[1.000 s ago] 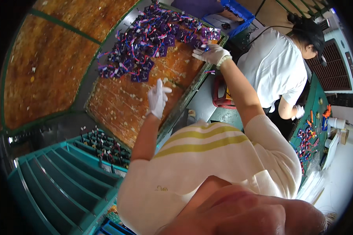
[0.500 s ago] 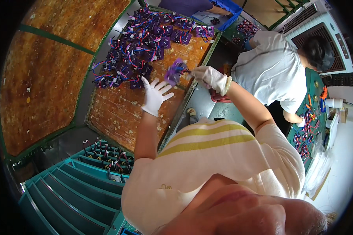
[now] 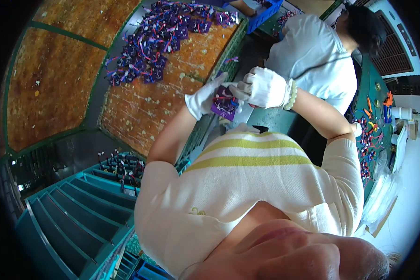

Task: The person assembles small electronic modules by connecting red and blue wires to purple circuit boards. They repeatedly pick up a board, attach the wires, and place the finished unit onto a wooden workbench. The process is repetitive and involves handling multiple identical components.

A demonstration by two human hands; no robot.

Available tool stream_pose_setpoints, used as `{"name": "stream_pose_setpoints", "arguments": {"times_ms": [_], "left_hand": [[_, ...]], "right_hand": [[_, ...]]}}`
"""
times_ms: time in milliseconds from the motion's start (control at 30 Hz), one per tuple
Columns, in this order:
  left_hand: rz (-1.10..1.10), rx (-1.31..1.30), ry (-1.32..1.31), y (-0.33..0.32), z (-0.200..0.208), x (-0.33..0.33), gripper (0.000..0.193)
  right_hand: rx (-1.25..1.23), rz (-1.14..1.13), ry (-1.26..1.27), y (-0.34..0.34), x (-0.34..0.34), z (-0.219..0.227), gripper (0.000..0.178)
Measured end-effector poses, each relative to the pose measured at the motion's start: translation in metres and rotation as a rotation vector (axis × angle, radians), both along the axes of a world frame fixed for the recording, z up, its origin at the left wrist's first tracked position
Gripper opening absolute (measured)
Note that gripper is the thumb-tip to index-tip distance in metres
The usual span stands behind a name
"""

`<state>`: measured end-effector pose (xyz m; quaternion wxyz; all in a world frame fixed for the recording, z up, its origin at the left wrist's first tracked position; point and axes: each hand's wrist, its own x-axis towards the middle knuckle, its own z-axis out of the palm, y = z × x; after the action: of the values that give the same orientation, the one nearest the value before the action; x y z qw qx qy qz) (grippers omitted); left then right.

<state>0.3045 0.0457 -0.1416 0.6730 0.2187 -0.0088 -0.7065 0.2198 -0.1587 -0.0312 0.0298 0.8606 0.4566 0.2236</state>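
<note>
Purple part [image 3: 224, 105], between 2 gloved hands [image 3: 240, 93]

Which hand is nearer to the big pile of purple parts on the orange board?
Left. The left hand is under the small purple board, closer to the pile of purple parts on the orange board. The right hand grips it from the far side.

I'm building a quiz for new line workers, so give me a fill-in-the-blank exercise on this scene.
1. Both hands wear ____ gloves.
2. The left hand and right hand together hold a small ____ circuit board.
3. The pile of boards lies on an ____ work surface.
4. The right wrist wears a beaded ____.

Missing words: white; purple; orange; bracelet
</note>
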Motion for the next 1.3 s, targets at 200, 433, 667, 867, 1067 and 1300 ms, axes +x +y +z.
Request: {"name": "stream_pose_setpoints", "arguments": {"times_ms": [200, 433, 667, 867, 1067, 1300], "left_hand": [[0.631, 0.066, -0.296, -0.035, 0.052, -0.052, 0.062], [0.896, 0.098, -1.160, -0.059, 0.106, -0.121, 0.068], [0.868, -0.084, -2.406, -0.059, 0.118, -0.135, 0.045], [0.754, -0.245, -2.516, -0.072, 0.141, -0.157, 0.044], [0.314, 0.388, -0.998, -0.073, 0.120, -0.126, 0.028], [-0.257, -0.355, -0.012, -0.105, 0.058, -0.150, 0.055]], "right_hand": [[0.122, -0.258, -0.129, -0.037, -0.055, 0.015, 0.040], [0.543, -0.346, 0.042, -0.061, -0.107, -0.001, 0.023], [0.975, -0.191, 1.526, -0.086, -0.133, 0.003, 0.031], [0.561, 0.012, 1.550, -0.099, -0.137, 0.014, 0.026], [0.089, -0.066, -0.068, -0.113, -0.131, 0.028, 0.030], [0.117, -0.117, -0.506, -0.103, -0.125, 0.031, 0.056]]}}
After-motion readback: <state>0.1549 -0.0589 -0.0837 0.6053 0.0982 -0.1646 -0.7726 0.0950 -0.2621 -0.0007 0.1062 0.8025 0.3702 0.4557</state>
